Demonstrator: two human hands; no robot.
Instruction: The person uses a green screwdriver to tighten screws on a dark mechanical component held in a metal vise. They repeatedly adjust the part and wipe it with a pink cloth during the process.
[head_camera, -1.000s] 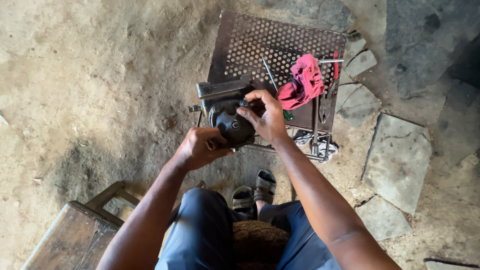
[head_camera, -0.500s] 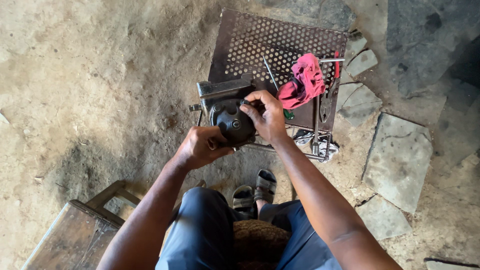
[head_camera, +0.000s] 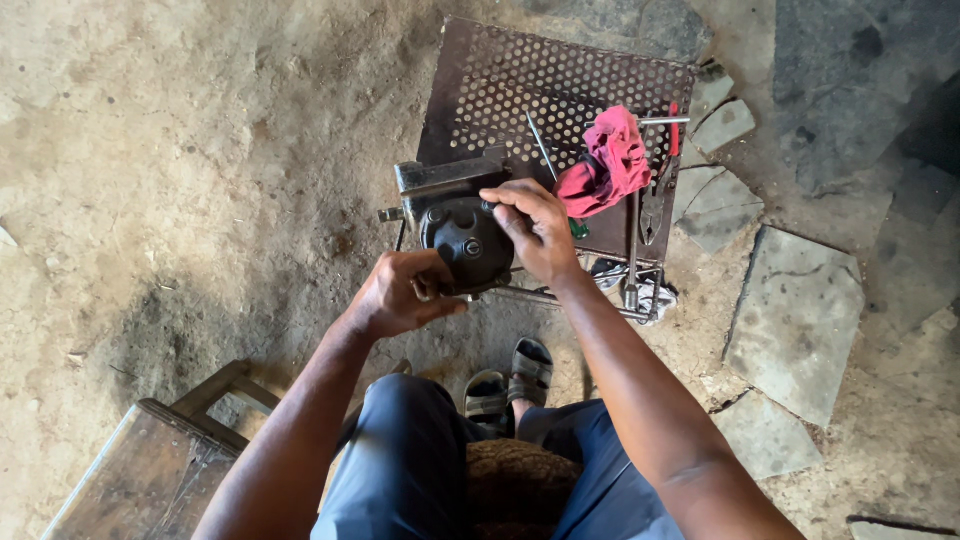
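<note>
A perforated bench (head_camera: 500, 90) carried a black housing (head_camera: 466, 240) at its near edge (clamped, it seemed). The right hand (head_camera: 540, 228) gripped its right side; the left hand (head_camera: 400, 293) closed below it. A red rag (head_camera: 612, 160) lay just beside.

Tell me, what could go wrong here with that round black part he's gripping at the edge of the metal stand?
The round black part sits at the edge of the perforated metal stand, above the sandalled feet; if the left hand or right hand slips, it might drop onto them. The red rag and loose pliers lie close by and could get knocked off onto the ground.
</note>
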